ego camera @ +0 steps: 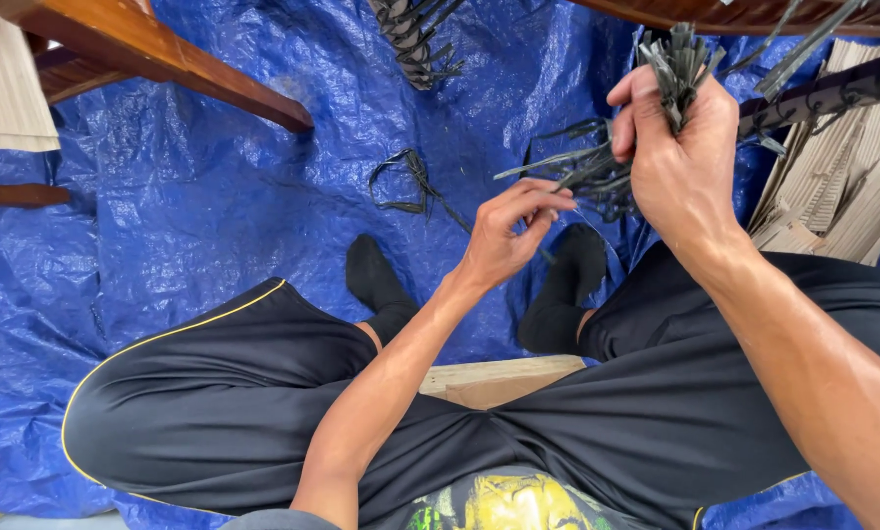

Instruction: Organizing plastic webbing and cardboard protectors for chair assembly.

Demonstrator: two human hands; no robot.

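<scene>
Bright, even daylight, soft shadows, mild sheen on the blue tarp, wide-angle stretching at edges.

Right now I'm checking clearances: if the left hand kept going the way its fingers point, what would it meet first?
Probably the dark strips hanging from the right hand; the left hand looks nearly touching them, though depth is unclear.

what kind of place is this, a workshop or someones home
Likely an informal, floor-level work spot, perhaps a home workshop. A blue tarp covers the ground, corrugated cardboard pieces are stacked at the side, and the right hand grips a bundle of dark strips while the left hand pinches one.
</scene>
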